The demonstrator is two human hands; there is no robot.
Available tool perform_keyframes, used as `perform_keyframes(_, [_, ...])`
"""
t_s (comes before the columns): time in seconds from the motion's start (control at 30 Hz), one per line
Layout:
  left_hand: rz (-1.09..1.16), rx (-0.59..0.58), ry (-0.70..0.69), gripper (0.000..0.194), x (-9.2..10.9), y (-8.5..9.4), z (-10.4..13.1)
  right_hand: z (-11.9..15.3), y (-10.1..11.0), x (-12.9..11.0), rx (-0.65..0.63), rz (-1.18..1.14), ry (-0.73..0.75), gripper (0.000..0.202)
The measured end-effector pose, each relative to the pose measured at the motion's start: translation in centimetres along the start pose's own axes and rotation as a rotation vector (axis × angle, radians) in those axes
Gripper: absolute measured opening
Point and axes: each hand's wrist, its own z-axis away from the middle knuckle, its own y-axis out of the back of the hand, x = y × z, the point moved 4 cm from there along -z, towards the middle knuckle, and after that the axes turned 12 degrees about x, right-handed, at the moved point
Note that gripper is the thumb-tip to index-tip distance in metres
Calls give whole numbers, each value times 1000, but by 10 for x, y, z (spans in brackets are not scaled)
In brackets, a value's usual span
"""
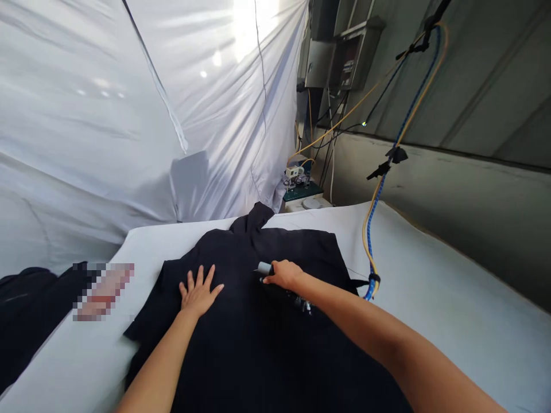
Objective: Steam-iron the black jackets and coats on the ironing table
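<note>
A black short-sleeved garment (232, 332) lies spread on the white-covered table (447, 287), its collar (260, 215) at the far end. My left hand (198, 295) rests flat on the left part of the garment, fingers spread. Over the middle of the garment, my right hand (284, 274) is closed round the handle of what looks like a steam iron (264, 268). Its grey front end shows ahead of my fingers, and some shiny metal parts show below my wrist. The iron's dark underside blends into the cloth, so I cannot tell whether it touches.
A blue hose with a yellow line (370, 229) hangs from above down to the right of the garment. Another dark cloth (38, 310) lies at the left edge, near a pixelated patch. A white sheet (129, 115) hangs behind, and a sewing machine (297, 175) stands beyond the table.
</note>
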Motion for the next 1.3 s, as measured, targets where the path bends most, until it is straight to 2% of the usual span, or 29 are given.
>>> perform_keyframes(0.07, [6, -74, 82, 71, -11, -23, 1, -21, -2, 5, 22, -19, -80, 57])
perform_keyframes(0.1, [2, -74, 99, 71, -14, -31, 2, -31, 2, 16, 45, -18, -140, 57])
perform_keyframes(0.17, [-15, -32, 103, 71, -16, -42, 5, -48, 17, 52, 97, -1, -275, 59])
perform_keyframes(0.27, [-39, 4, 99, 70, -16, -45, 7, -60, 45, 127, 165, 39, -462, 61])
perform_keyframes(0.37, [-60, 34, 82, 71, -13, -42, 7, -64, 65, 195, 195, 85, -547, 59])
perform_keyframes(0.43, [-74, 55, 81, 71, -12, -40, 7, -64, 74, 225, 182, 111, -616, 60])
perform_keyframes(0.47, [-80, 65, 85, 71, -12, -40, 7, -64, 78, 231, 178, 127, -621, 60])
perform_keyframes(0.5, [-83, 73, 88, 70, -12, -39, 7, -64, 80, 232, 175, 143, -600, 60])
perform_keyframes(0.57, [-80, 83, 90, 68, -12, -39, 7, -66, 82, 213, 169, 162, -483, 58])
perform_keyframes(0.7, [-68, 113, 116, 64, -10, -37, 9, -69, 66, 132, 107, 113, -127, 55])
perform_keyframes(0.8, [-62, 114, 146, 63, -10, -34, 9, -78, 46, 80, 32, 58, 14, 56])
perform_keyframes(0.87, [-51, 100, 145, 64, -10, -31, 8, -91, 39, 67, 20, 52, 25, 55])
perform_keyframes(0.93, [-36, 90, 139, 64, -11, -29, 7, -110, 40, 69, 43, 78, -25, 55])
perform_keyframes(1.07, [12, 80, 140, 66, -9, -27, 6, -142, 62, 90, 163, 155, -267, 60])
perform_keyframes(1.13, [42, 71, 144, 67, -8, -27, 5, -146, 73, 87, 209, 186, -298, 63])
perform_keyframes(1.2, [97, 60, 149, 67, -9, -24, 0, -141, 75, 66, 215, 183, -207, 61])
perform_keyframes(1.27, [198, 99, 188, 62, -19, -15, -11, -129, 67, 30, 177, 129, -19, 55])
perform_keyframes(1.3, [258, 156, 237, 58, -28, -8, -19, -120, 58, 8, 137, 96, 85, 51])
